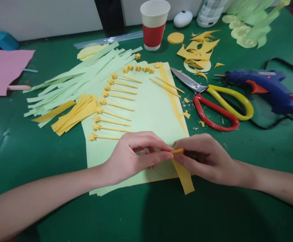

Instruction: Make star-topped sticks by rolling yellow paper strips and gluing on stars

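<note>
A yellow paper strip [184,176] is pinched between my left hand [138,153] and my right hand [207,159]. Its top end is folded over between the fingertips, and the loose end hangs down past the paper edge. Beneath my hands lies a stack of pale green paper sheets [146,117]. On it, left of centre, a column of yellow sticks with small paper stars [113,112] is laid out. Several loose paper stars [138,68] sit along the sheet's top edge. Bare yellow sticks [165,87] rest at its upper right.
Scissors [199,89] and a blue glue gun [259,79] lie to the right. At left are yellow strips [74,114], green paper strips [85,72] and pink paper [6,70]. A paper cup [154,27] stands behind, with yellow scraps [199,50] beside it.
</note>
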Action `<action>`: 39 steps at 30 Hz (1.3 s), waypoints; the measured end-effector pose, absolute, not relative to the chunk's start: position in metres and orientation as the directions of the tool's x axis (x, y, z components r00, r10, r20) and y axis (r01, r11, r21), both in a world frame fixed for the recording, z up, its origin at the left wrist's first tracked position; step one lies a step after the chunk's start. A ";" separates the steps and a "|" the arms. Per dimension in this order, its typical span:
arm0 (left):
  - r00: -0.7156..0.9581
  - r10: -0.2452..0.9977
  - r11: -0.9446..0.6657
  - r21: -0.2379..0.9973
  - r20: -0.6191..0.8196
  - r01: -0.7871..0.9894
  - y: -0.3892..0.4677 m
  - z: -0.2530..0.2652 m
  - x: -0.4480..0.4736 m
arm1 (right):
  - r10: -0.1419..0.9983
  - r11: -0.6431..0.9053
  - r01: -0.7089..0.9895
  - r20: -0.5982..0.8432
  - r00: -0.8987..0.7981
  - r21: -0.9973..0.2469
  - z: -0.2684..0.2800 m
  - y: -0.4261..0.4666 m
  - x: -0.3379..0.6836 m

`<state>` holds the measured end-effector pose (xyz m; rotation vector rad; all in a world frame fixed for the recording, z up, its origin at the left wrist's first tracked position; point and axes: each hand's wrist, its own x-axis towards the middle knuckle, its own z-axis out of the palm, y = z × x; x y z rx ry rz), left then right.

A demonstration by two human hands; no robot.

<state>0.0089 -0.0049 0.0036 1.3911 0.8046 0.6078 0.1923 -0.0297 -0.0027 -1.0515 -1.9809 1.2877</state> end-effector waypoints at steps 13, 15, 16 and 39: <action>0.607 0.794 -0.011 0.998 -0.026 0.058 -0.005 0.003 0.009 | 0.776 0.470 0.297 0.229 -0.588 -0.831 -0.010 -0.032 0.192; 0.606 0.795 -0.023 0.998 -0.016 0.056 -0.005 0.003 0.009 | 0.763 0.487 0.291 0.239 -0.600 -0.823 -0.011 -0.033 0.193; 0.605 0.796 -0.028 0.998 -0.011 0.056 -0.004 0.002 0.009 | 0.756 0.497 0.288 0.246 -0.606 -0.818 -0.011 -0.033 0.193; 0.592 0.802 0.076 0.997 -0.076 0.025 -0.005 -0.001 0.009 | 0.792 0.514 0.357 0.271 -0.547 -0.780 -0.010 -0.032 0.191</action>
